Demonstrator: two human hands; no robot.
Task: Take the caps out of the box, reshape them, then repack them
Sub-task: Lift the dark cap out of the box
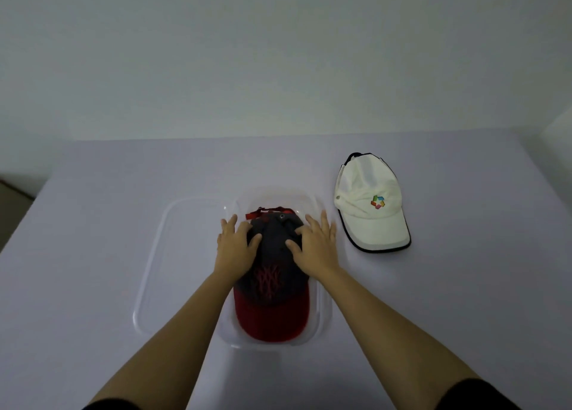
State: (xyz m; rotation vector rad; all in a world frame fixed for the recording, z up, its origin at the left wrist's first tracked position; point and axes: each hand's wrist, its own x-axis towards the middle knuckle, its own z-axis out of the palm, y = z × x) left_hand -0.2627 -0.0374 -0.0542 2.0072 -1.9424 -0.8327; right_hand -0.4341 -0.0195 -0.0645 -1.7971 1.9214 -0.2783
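Note:
A dark grey cap with a red brim and red back strap lies in a clear plastic box, brim toward me. My left hand rests flat on the left side of its crown, fingers spread. My right hand lies on the crown's right side, thumb and fingers pressing the fabric. A white cap with a dark-trimmed brim and a colourful logo sits on the table to the right of the box, brim toward me.
The box's clear lid lies flat on the table, touching the box's left side. A pale tablecloth covers the table. A plain wall stands behind the table's far edge.

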